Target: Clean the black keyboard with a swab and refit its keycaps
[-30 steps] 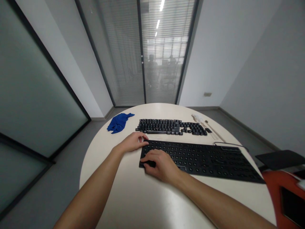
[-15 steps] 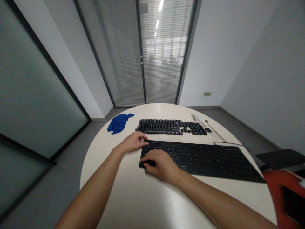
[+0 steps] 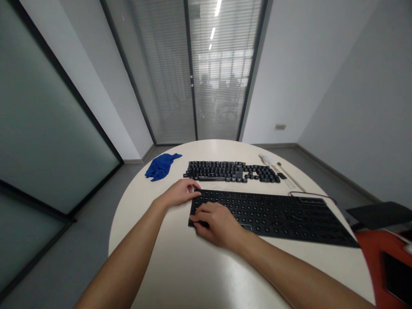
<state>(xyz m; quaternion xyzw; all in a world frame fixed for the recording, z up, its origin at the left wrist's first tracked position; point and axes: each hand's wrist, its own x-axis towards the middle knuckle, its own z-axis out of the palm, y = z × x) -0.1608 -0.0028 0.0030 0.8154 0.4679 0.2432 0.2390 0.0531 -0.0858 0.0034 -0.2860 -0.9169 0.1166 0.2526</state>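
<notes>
A black keyboard base (image 3: pixel 270 214), stripped of its keycaps, lies on the round table with rows of bare key posts showing. At its upper left corner, my left hand (image 3: pixel 180 191) steadies it, thumb and curled fingers against the edge. My right hand (image 3: pixel 216 222) is over the lower left corner of the base, thumb and index finger pinched together there. Whatever sits between those fingertips is too small or hidden to make out. Behind the base, loose black keycaps (image 3: pixel 215 169) are laid out in keyboard order.
A crumpled blue cloth (image 3: pixel 162 166) lies at the back left of the white table (image 3: pixel 180 266). At the back right are a white fluffy item (image 3: pixel 266 159), a thin stick (image 3: pixel 292 177) and a small black piece (image 3: pixel 282 176). A cable (image 3: pixel 309 194) runs behind the base.
My right thumb and index finger have drawn closer together at the lower left corner. My left hand and the keyboard base look unmoved.
</notes>
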